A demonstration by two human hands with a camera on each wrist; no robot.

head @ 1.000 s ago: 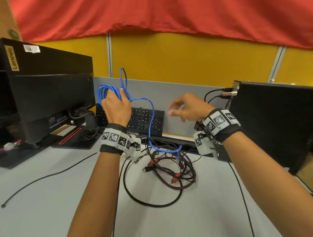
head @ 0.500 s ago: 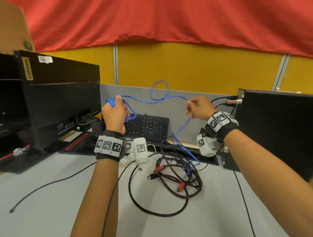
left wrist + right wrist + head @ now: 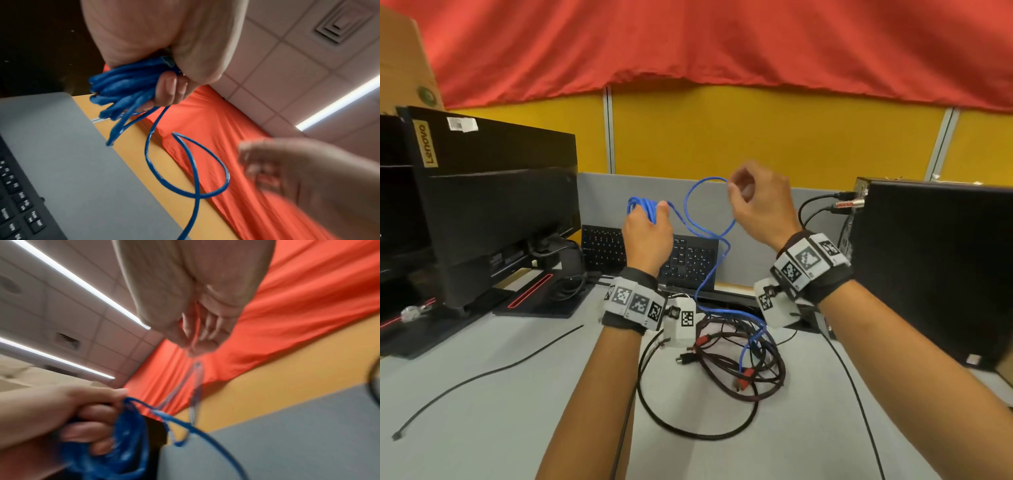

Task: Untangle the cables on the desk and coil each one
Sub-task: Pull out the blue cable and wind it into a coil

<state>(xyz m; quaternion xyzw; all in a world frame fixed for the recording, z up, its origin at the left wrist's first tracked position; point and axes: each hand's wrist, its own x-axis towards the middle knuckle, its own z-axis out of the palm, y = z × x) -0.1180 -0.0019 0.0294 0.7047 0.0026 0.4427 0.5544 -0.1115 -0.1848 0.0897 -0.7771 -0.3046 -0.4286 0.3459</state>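
My left hand [image 3: 647, 233] is raised above the keyboard and grips a bundle of blue cable coils [image 3: 642, 207], seen close in the left wrist view as blue cable coils [image 3: 123, 87]. From the bundle the blue cable [image 3: 702, 226] runs in a loop up to my right hand [image 3: 753, 202], which pinches it at the loop's top. In the right wrist view the right hand's fingertips [image 3: 195, 344] are blurred, with the cable hanging under them. The blue cable's tail drops into a tangle of black and red-plugged cables [image 3: 736, 353] on the grey desk [image 3: 482, 411].
A black monitor [image 3: 493, 205] stands at the left, a black computer case [image 3: 941, 267] at the right, a black keyboard [image 3: 688, 260] leans at the back. A loose thin black cable [image 3: 482, 373] lies across the left of the desk.
My right hand has moved left and up toward the left hand, bringing a new loop of blue cable with it. The left hand kept its bundle.
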